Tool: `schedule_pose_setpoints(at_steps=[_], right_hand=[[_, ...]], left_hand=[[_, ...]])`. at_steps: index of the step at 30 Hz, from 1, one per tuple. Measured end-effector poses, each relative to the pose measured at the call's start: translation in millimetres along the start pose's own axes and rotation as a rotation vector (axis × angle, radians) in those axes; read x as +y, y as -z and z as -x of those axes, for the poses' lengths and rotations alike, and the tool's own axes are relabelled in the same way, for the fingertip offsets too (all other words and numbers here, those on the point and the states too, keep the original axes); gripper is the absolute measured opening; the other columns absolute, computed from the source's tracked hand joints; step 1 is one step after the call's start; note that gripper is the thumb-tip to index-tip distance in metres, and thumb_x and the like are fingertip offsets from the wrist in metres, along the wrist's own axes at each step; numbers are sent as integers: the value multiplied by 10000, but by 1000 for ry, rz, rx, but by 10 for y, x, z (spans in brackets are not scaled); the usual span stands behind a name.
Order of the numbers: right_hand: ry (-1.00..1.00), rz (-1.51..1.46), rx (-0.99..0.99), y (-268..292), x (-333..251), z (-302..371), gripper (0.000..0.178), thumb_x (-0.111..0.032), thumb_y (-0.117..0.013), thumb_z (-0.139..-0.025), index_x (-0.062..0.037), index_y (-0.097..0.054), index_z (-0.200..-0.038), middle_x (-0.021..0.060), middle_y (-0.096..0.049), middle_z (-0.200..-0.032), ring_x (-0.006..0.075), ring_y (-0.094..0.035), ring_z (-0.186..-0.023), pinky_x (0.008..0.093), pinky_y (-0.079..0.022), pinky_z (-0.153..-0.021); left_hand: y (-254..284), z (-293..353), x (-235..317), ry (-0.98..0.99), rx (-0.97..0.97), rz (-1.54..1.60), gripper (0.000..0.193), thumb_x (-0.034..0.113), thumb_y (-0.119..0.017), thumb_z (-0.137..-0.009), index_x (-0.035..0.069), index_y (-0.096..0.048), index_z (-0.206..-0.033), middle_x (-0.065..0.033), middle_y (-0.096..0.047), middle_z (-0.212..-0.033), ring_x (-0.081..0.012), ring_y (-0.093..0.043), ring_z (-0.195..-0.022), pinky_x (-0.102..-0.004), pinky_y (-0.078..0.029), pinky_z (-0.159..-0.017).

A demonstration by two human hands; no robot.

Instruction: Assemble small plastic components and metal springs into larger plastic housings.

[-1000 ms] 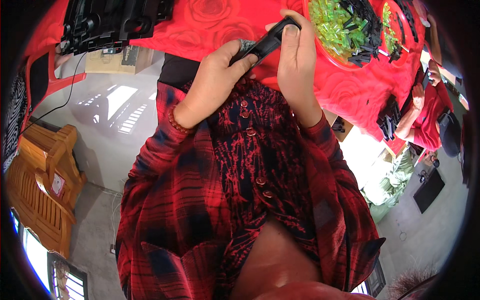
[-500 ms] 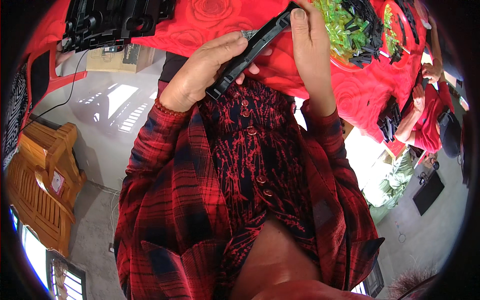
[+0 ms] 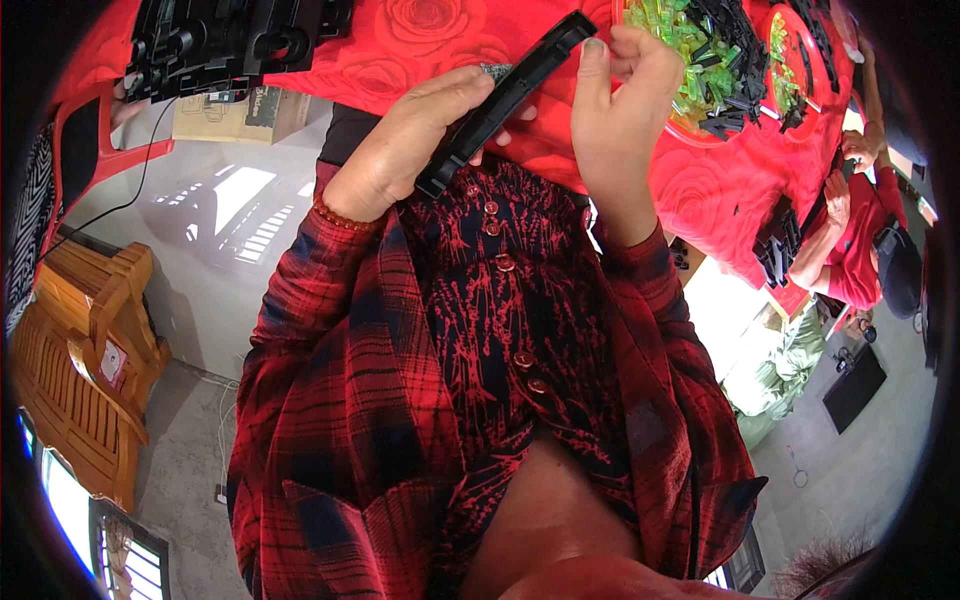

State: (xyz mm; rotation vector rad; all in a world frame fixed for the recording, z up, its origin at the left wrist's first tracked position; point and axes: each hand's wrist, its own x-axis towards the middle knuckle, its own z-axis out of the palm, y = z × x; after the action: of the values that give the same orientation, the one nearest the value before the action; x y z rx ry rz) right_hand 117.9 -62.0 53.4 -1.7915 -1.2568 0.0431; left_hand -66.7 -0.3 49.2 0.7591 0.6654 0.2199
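Note:
My left hand is wrapped round a long, narrow black plastic part, which slants from lower left to upper right over the table's front edge. Its thumb lies along the near side, and fingertips show beyond the far edge. Beside the part's upper end is my right hand, thumb up and fingers loosely curled, with a gap between them. Nothing can be made out in it. A small greyish-green piece shows just past the left hand's thumb.
A red rose-patterned cloth covers the table. Red trays of yellow-green and black small pieces stand at right. Black plastic parts are stacked at upper left. Another person in red works at far right, near more black parts.
My right hand has come off the part's upper end and turned, its fingers now curling away to the right. The part has tipped slightly in my left hand.

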Motion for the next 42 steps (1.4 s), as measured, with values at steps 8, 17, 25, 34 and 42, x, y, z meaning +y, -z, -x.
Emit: schedule_pose_setpoints(at_steps=[8,17,25,34,42], right_hand=[[119,67,-332,73,-165,76,56,-90,-712,-800,-115,-700,-848,43,-587,-817,239,-576,-804,387,-351,-760],[144,130,-432,80,-184,62,47,-97,-698,-767,-99,-705,-814,34,-591,-811,229,-578,-776,394,-337,-756],[24,41,-479,66,-172,120,61,-94,-704,-779,-108,-688,-835,33,-603,-829,236,-584,-800,396,-345,-779],[-121,-67,-515,63,-148,250,106,-93,-734,-816,-111,-668,-897,34,-600,-859,235,-575,-840,391,-339,-818],[96,86,-381,121,-174,347,135,-110,-746,-818,-129,-665,-925,11,-596,-862,213,-570,-858,405,-338,-833]], left_hand=[[31,-30,-48,17,71,-12,336,295,-481,-1053,33,-625,-1207,-38,-684,-982,-92,-625,-815,-217,-489,-660],[-1,-33,-109,-44,96,-140,321,119,-573,-948,-4,-585,-1244,-13,-637,-957,-82,-589,-800,-234,-483,-694],[16,-84,-222,-255,214,-761,247,168,-556,-962,-44,-530,-1085,-244,-600,-796,-359,-610,-741,-428,-474,-682],[-46,-53,-201,-247,279,-830,263,172,-577,-971,-76,-507,-1020,-328,-606,-874,-511,-589,-881,-513,-448,-746],[-149,1,-268,-318,325,-734,250,156,-597,-958,-62,-533,-1061,-315,-607,-993,-492,-574,-981,-486,-465,-803]])
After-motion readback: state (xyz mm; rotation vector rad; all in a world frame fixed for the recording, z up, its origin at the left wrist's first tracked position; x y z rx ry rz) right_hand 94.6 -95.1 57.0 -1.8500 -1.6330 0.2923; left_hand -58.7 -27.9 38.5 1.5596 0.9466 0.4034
